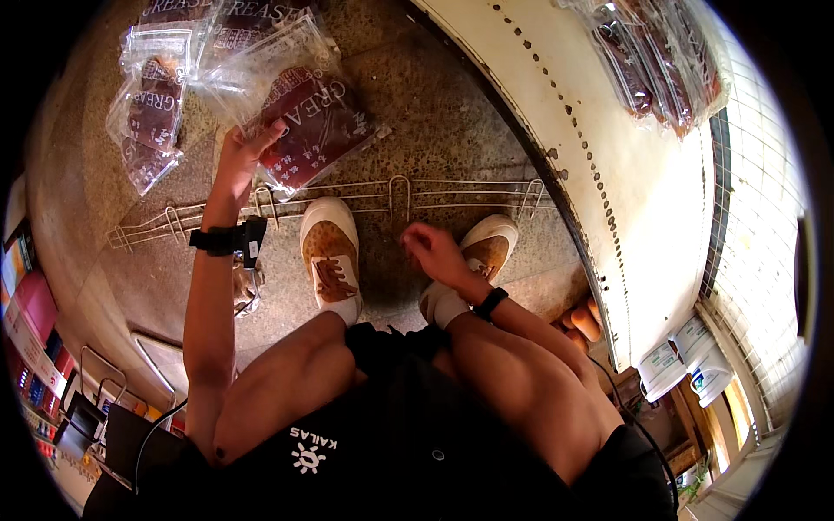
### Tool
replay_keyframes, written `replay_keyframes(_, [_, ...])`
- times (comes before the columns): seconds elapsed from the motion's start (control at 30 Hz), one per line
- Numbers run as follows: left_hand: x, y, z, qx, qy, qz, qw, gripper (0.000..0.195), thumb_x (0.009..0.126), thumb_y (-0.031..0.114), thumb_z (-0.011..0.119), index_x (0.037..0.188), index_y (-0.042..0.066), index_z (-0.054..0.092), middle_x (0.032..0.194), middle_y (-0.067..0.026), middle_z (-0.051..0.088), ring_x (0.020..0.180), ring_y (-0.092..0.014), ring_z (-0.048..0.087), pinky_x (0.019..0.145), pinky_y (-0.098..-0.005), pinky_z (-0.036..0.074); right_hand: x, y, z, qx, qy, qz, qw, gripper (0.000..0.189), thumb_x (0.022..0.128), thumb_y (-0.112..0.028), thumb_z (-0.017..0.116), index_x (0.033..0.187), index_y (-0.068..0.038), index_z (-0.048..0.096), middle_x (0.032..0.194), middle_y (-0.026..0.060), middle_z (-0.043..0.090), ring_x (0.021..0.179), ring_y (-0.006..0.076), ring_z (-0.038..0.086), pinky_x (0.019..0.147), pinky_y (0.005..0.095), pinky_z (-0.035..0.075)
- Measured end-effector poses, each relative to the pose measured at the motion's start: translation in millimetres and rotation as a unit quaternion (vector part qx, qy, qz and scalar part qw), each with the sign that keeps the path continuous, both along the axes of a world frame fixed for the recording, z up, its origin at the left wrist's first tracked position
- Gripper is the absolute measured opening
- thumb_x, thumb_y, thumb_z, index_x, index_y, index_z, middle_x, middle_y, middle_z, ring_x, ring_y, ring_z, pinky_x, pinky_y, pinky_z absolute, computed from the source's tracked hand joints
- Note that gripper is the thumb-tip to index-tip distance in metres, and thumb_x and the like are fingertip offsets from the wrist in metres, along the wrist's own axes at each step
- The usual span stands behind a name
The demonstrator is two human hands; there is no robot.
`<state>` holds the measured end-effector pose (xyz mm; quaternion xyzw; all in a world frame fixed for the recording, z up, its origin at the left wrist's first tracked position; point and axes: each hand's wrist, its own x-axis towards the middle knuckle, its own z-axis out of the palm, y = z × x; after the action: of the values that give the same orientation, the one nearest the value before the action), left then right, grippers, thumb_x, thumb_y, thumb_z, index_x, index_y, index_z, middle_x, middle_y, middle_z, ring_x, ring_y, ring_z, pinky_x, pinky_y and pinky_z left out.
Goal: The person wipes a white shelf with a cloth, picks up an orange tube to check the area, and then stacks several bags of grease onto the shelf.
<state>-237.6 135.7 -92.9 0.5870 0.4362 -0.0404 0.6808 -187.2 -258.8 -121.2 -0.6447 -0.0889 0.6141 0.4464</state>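
Observation:
My left hand (242, 159) grips the near edge of a clear plastic packet of dark red grease (309, 124), thumb on top. Printed writing covers the packet. More such packets (156, 104) lie left of it on the speckled floor, partly overlapping at the top of the view. My right hand (433, 251) hangs in front of my right shoe (490, 238), its fingers loosely curled with nothing visible in them. Between the packets and my feet, a wire rack (399, 195) lies across the floor.
A white panel with a row of holes (642, 215) curves along the right, with stacked grease packets (651, 71) on it. White plastic containers (663, 370) stand beyond its lower end. Metal frame legs (153, 358) and printed boxes (32, 355) are at the left.

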Motion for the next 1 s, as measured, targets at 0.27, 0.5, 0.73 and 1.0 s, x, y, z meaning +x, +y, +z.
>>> replay_keyframes(0.27, [3.0, -7.7, 1.7, -0.003, -0.009, 0.005, 1.0, 0.039, 0.091, 0.025, 0.082, 0.12, 0.002, 0.07, 0.114, -0.0041, 0.073, 0.107, -0.017, 0.067, 0.097, -0.0357, 0.048, 83.1, 71.5, 2.8, 0.15, 0.335, -0.214, 0.905, 0.028, 0.109, -0.03, 0.055, 0.121, -0.007, 0.065, 0.097, 0.0019, 0.068, 0.075, 0.0118, 0.064, 0.063, 0.0253, 0.049])
replay_keyframes(0.5, [-7.9, -9.1, 0.6, -0.028, 0.004, 0.036, 0.999, 0.037, 0.095, 0.022, 0.078, 0.126, 0.005, 0.068, 0.116, -0.0038, 0.073, 0.106, -0.015, 0.067, 0.091, -0.0347, 0.051, 69.4, 60.1, -30.0, 0.212, 0.273, -0.198, 0.917, 0.027, 0.108, -0.026, 0.055, 0.124, -0.006, 0.063, 0.099, 0.0024, 0.069, 0.077, 0.0111, 0.065, 0.062, 0.0257, 0.05])
replay_keyframes(0.73, [-5.4, -14.5, 3.9, -0.014, -0.011, 0.036, 0.999, 0.037, 0.097, 0.021, 0.076, 0.128, 0.003, 0.067, 0.117, -0.0046, 0.073, 0.108, -0.016, 0.067, 0.095, -0.0339, 0.05, 56.1, 50.0, -24.1, 0.183, -0.005, -0.017, 0.983, 0.016, 0.104, -0.018, 0.063, 0.114, -0.005, 0.067, 0.09, 0.0053, 0.069, 0.073, 0.0151, 0.066, 0.059, 0.0314, 0.05])
replay_keyframes(1.0, [-2.5, -21.5, 6.9, -0.008, -0.01, 0.059, 0.998, 0.038, 0.096, 0.02, 0.076, 0.128, 0.002, 0.067, 0.119, -0.0055, 0.073, 0.106, -0.016, 0.069, 0.095, -0.0341, 0.052, 56.8, 51.8, -13.0, 0.199, -0.373, -0.073, 0.904, 0.013, 0.099, -0.013, 0.068, 0.096, 0.0, 0.068, 0.078, 0.0173, 0.065, 0.064, 0.0304, 0.063, 0.058, 0.0391, 0.048])
